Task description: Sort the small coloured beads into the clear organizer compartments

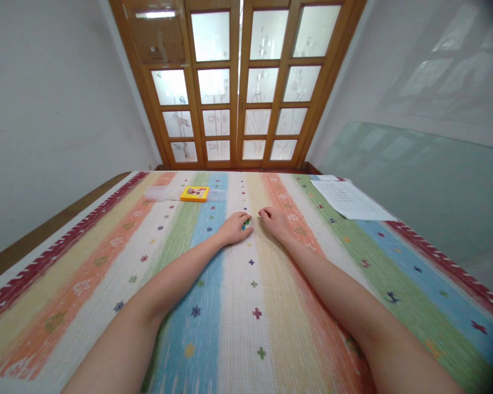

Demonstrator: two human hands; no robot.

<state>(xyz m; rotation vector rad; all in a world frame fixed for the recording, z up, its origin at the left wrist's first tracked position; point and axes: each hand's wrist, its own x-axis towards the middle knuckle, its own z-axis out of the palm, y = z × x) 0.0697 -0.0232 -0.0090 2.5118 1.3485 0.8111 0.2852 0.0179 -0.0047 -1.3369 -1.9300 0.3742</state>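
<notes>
My left hand (235,229) rests on the striped tablecloth near the middle of the table. Its fingers curl around several small coloured pieces (245,224), green, blue and whitish; their exact kind is too small to make out. Just to the right, a short gap away, lies my right hand (273,223) with its fingers bent inward and the thumb side facing the left hand. Whatever is between those fingertips, if anything, is hidden. Farther off to the left, a flat yellow box (194,193) with a printed picture lies on the cloth.
Clear plastic trays or sleeves (162,193) lie on both sides of the yellow box. A printed white sheet (349,200) is at the table's far right edge. The striped tablecloth (250,339) covers the table. Beyond it stand wooden doors with glass panes (238,63).
</notes>
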